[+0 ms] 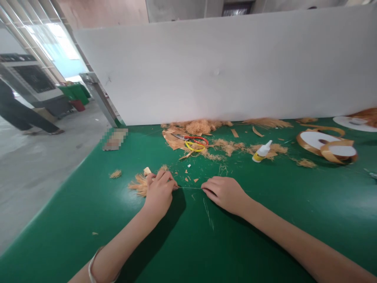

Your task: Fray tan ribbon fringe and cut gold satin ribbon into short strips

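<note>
A thin pale thread (190, 188) runs taut between my two hands, low over the green table. My left hand (160, 188) is closed on the thread's left end and lies over a tan fibre bundle (138, 185), whose frayed ends fan out to the left. The fingers of my right hand (222, 192) pinch the thread's other end. Loose pale strands (208, 214) lie on the table below the thread. Small tan scraps (196, 180) are scattered just beyond the hands.
Scissors (196, 143) with red and yellow handles lie on fibre scraps. A glue bottle (261, 152) and ribbon rolls (324, 143) are at the right. A blurred flat object (114, 139) lies back left. A white panel (218, 74) borders the table (88, 204). A person's legs (25, 112) show left.
</note>
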Action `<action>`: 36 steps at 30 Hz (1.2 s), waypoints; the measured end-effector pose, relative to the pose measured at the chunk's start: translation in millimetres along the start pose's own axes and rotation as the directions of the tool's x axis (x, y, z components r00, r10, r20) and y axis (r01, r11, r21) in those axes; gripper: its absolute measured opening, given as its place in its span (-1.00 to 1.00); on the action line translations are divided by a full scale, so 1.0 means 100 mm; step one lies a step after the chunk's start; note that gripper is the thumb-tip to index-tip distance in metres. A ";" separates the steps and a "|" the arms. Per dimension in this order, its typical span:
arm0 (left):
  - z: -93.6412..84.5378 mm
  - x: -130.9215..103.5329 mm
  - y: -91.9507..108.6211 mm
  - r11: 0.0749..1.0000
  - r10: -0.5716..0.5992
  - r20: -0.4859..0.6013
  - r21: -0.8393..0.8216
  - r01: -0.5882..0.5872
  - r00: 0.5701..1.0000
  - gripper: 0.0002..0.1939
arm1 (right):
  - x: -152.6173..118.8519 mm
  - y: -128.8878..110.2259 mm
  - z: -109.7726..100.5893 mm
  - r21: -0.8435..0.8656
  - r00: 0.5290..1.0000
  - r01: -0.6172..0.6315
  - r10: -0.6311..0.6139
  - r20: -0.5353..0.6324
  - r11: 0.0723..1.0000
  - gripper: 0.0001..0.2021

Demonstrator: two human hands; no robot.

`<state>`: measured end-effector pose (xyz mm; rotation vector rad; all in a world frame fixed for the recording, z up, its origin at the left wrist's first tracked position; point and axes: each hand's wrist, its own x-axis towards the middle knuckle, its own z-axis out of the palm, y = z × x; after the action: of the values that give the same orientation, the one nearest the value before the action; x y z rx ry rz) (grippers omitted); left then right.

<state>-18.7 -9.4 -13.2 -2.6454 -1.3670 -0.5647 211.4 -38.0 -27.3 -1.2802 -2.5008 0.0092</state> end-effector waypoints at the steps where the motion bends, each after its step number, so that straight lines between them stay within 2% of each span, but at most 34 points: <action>1: 0.01 0.00 -0.01 1.000 -0.009 0.017 0.011 0.009 1.000 -0.72 | -0.03 0.03 0.01 -0.029 1.000 0.011 -0.012 -0.021 1.000 -0.73; 4: 0.04 0.00 -0.07 0.999 -0.035 0.052 0.039 0.033 0.998 -0.71 | -0.13 0.12 0.03 -0.090 0.995 0.017 -0.025 -0.095 0.996 -0.73; 8: 0.08 0.00 -0.13 0.999 -0.046 0.046 0.026 0.045 0.998 -0.70 | -0.23 0.20 0.03 -0.106 0.988 -0.001 -0.015 -0.154 0.994 -0.74; 15: 0.09 0.03 -0.12 0.995 -0.043 0.013 -0.090 0.044 0.999 -0.72 | -0.24 0.21 0.02 -0.212 0.988 0.030 -0.061 -0.143 0.977 -0.73; 18: 0.07 0.06 -0.15 0.989 -0.041 0.069 -0.138 0.050 0.997 -0.90 | -0.25 0.26 0.01 -0.234 0.988 0.024 -0.058 -0.140 0.972 -0.74; 22: 0.04 0.10 -0.25 0.985 -0.051 0.161 -0.154 0.076 0.986 -0.62 | -0.28 0.33 0.01 -0.224 0.992 -0.015 -0.013 -0.126 0.974 -0.74; 25: 0.03 0.10 -0.29 0.983 -0.094 0.145 -0.142 0.114 0.985 -0.66 | -0.29 0.37 0.01 -0.217 0.991 -0.028 -0.001 -0.132 0.976 -0.75; 31: 0.03 0.09 -0.19 0.989 0.004 0.111 -0.144 0.012 0.994 -0.83 | -0.31 0.44 0.01 -0.224 0.976 0.066 -0.110 -0.188 0.972 -0.77; 36: 0.07 0.13 -0.12 0.995 0.040 0.082 -0.090 -0.033 0.996 -0.87 | -0.31 0.44 0.00 -0.223 0.959 0.096 -0.150 -0.240 0.970 -0.79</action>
<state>-19.5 8.9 -15.8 -2.7883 -1.3419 -0.5278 263.1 -36.6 -42.6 -1.1158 -2.3982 -0.4327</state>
